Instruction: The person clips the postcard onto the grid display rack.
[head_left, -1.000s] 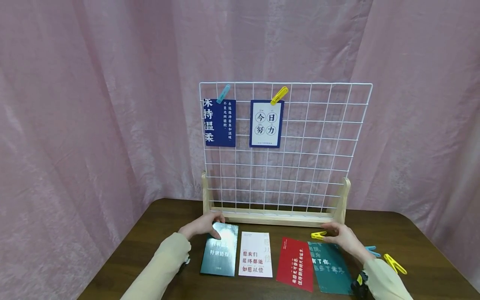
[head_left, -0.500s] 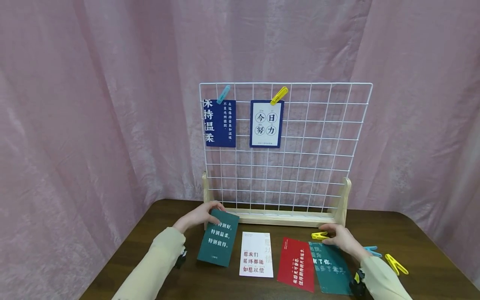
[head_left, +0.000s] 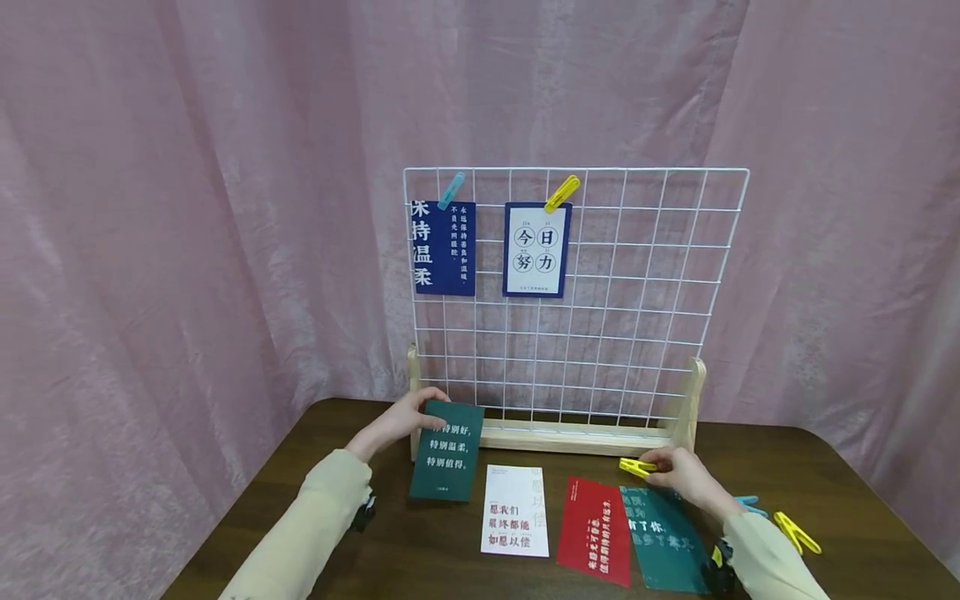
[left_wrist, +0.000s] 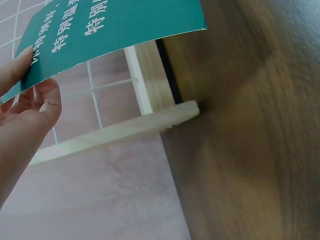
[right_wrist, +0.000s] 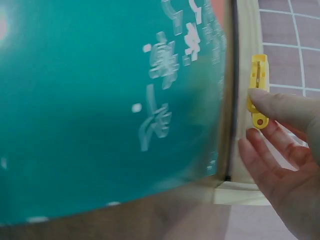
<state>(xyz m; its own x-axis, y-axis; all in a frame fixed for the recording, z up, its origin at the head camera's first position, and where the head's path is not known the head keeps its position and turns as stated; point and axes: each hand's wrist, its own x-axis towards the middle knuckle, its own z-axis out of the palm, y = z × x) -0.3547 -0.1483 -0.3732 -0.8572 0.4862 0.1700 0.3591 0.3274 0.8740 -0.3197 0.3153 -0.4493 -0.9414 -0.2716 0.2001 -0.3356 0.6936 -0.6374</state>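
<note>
My left hand (head_left: 408,414) pinches the upper left corner of a dark green card (head_left: 447,457) with white writing, thumb in front and fingers behind. The card is raised off the table, before the left foot of the white wire grid (head_left: 600,333). A yellow clothespin (head_left: 636,467) is pinched between thumb and fingers of my right hand (head_left: 686,477), near the grid's wooden base. In the right wrist view the yellow clothespin (right_wrist: 259,90) shows its hinge side. Below my right hand lies a teal card (head_left: 663,542).
A white card (head_left: 515,512) and a red card (head_left: 595,533) lie on the table. Blue clothespins (head_left: 750,503) and another yellow clothespin (head_left: 797,533) lie at the right. Clipped on the grid hang a blue card (head_left: 446,258) and a blue-bordered white card (head_left: 537,250).
My left hand has lifted the dark green card from the table and brought it up toward the grid. The right hand stays nearly in place with the yellow clothespin.
</note>
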